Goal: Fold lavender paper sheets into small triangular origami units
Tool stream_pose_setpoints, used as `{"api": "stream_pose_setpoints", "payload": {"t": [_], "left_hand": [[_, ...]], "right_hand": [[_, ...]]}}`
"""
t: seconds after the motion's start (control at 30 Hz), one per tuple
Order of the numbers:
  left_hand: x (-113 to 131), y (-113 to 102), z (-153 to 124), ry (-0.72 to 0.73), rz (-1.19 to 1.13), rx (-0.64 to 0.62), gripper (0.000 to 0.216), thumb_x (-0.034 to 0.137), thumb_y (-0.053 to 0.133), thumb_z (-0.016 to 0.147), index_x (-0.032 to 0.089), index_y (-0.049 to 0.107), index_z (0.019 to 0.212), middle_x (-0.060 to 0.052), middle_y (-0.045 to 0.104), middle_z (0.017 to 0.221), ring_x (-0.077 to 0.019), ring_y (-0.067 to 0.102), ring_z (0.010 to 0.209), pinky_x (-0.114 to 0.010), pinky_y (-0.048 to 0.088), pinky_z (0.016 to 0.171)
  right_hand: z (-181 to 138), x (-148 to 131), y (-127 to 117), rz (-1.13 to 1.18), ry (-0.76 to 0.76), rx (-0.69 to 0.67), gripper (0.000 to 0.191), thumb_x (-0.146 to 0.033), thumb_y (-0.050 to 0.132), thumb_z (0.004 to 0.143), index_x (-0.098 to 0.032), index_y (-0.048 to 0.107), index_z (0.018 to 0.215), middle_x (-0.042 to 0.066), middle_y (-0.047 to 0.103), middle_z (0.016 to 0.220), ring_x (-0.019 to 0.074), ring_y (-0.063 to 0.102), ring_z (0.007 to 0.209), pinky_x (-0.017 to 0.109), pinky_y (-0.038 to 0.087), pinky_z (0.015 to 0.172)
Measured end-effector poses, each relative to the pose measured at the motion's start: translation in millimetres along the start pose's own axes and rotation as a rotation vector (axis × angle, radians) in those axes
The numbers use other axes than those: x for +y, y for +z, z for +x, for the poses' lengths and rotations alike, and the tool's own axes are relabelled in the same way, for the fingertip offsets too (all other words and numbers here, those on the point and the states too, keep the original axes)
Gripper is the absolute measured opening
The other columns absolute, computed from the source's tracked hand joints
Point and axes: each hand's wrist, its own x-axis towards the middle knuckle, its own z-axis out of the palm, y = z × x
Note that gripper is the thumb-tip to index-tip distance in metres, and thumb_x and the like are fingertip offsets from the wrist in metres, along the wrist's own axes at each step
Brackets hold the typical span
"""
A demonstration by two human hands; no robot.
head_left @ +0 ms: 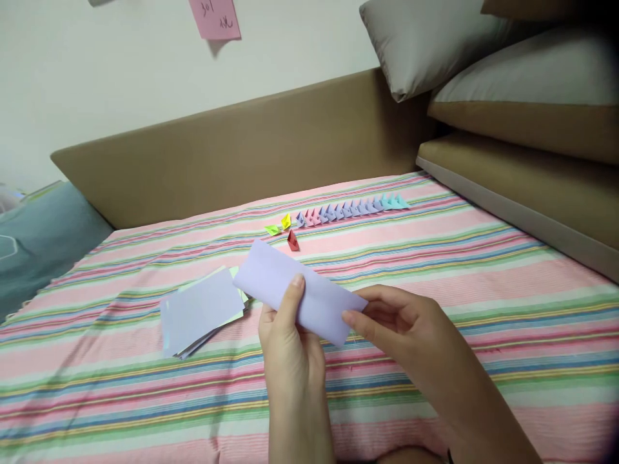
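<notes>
A piece of lilac paper (271, 274) is held above a striped cloth (483, 267), to the right of a loose paper stack (200, 309). The left hand (293, 341) grips it, thumb on top, fingers beneath; the right hand (406, 316) pinches its right end. It should be light, bendable and easily creased, best held by its edges. The paper's underside and most left fingertips are hidden.

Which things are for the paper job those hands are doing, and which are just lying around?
For the job:
purple paper, held by the left hand and right hand
paper stack, probably the supply
folded pieces, probably made earlier

Just around:
pillows
pink note, on the wall
striped cloth, underneath
</notes>
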Motion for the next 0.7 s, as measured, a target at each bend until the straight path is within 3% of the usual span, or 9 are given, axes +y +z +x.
{"api": "stream_pose_setpoints", "payload": {"t": [0.17,0.43,0.7], "left_hand": [[1.8,0.2,0.7,0.005,-0.018,0.041,0.019,0.011,0.071,0.070,0.013,0.063,0.086,-0.001,0.067,0.074,-0.0096,0.063,0.062,-0.019,0.053,0.060],[2.2,-0.7,1.5,-0.018,0.008,0.040,0.022,0.012,0.073,0.068,0.014,0.063,0.088,0.000,0.067,0.077,-0.0095,0.063,0.064,-0.020,0.053,0.061],[-2.6,-5.5,4.4,0.073,0.065,0.051,0.023,0.014,0.076,0.066,0.012,0.065,0.086,-0.004,0.070,0.084,-0.0106,0.065,0.068,-0.018,0.053,0.059]], "right_hand": [[1.7,-0.4,1.2,-0.031,0.020,0.076,0.009,-0.025,0.073,0.072,-0.023,0.075,0.081,-0.001,0.071,0.073,0.0138,0.066,0.072,0.020,0.053,0.068],[0.3,-1.8,3.7,-0.069,0.006,0.153,0.014,-0.031,0.072,0.073,-0.020,0.076,0.081,0.002,0.071,0.072,0.0179,0.068,0.071,0.026,0.056,0.068],[0.7,-0.3,4.6,-0.023,0.028,0.176,0.021,-0.040,0.074,0.069,-0.021,0.076,0.078,0.003,0.072,0.072,0.0187,0.068,0.067,0.029,0.058,0.068]]}}
